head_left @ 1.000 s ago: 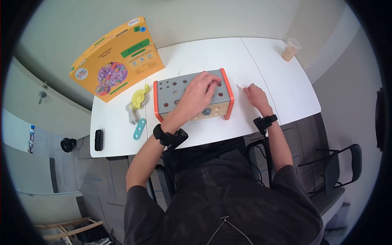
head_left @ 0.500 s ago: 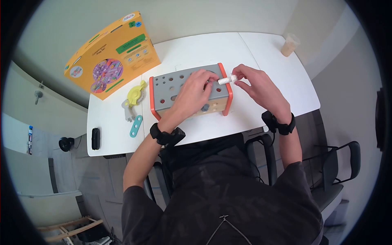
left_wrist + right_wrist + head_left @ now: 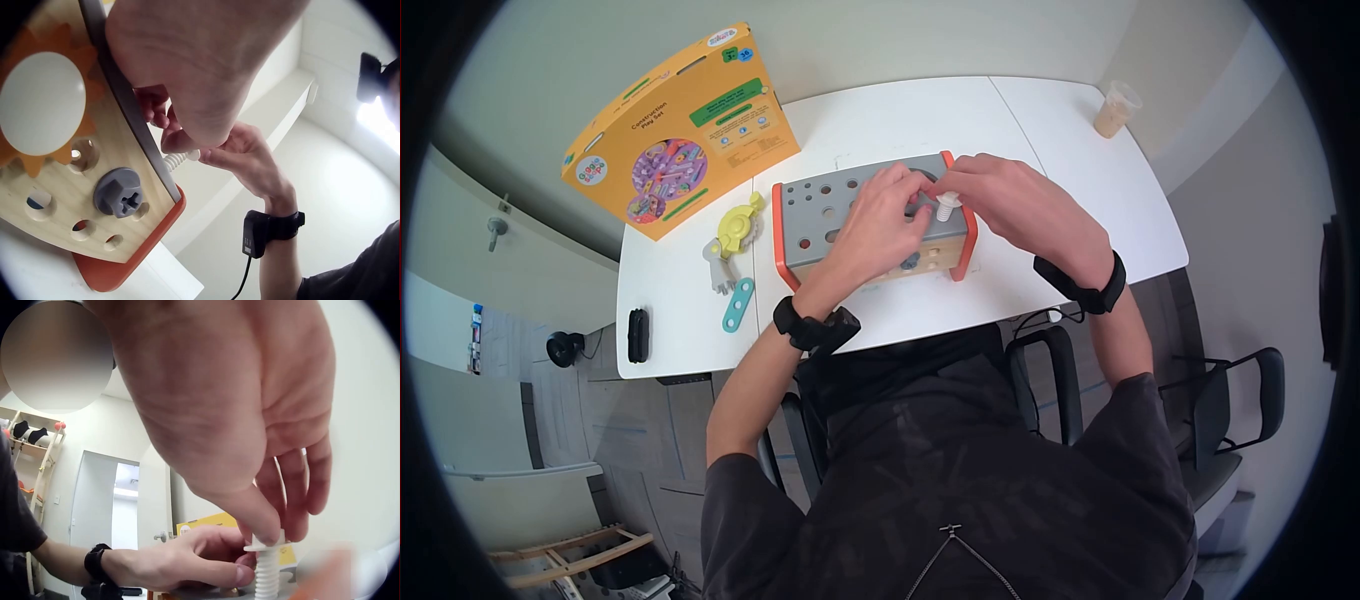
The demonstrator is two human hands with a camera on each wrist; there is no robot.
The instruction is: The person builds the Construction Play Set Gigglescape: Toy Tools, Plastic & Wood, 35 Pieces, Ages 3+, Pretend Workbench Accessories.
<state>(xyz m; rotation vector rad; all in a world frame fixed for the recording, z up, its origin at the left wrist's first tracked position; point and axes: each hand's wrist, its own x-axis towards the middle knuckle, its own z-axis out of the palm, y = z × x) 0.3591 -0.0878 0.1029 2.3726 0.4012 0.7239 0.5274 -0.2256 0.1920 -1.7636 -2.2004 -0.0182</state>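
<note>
A toy workbench [image 3: 805, 222] with a grey holed top, wooden sides and orange-red ends stands on the white table. My right hand [image 3: 1035, 210] pinches the head of a white plastic screw [image 3: 267, 575] between thumb and fingers, its ribbed shank pointing down at the right end of the top. Beside it, my left hand [image 3: 882, 222] lies over the grey top, thumb and fingertips close to the screw; I cannot tell whether they hold anything. On the front panel, a grey bolt [image 3: 120, 194] sticks out near an orange sun-shaped piece [image 3: 42, 103] with a white centre.
Left of the workbench lie a yellow and grey toy piece [image 3: 738, 230] and a teal holed strip [image 3: 739, 305]. A yellow play-set box [image 3: 685, 130] stands behind them. A black case [image 3: 638, 335] is at the left edge, a plastic cup [image 3: 1117, 110] at the far right.
My right hand has come in from the table right of the workbench, bringing the white screw over its top and turning it from sideways to point down. My left hand has stayed over the top.
</note>
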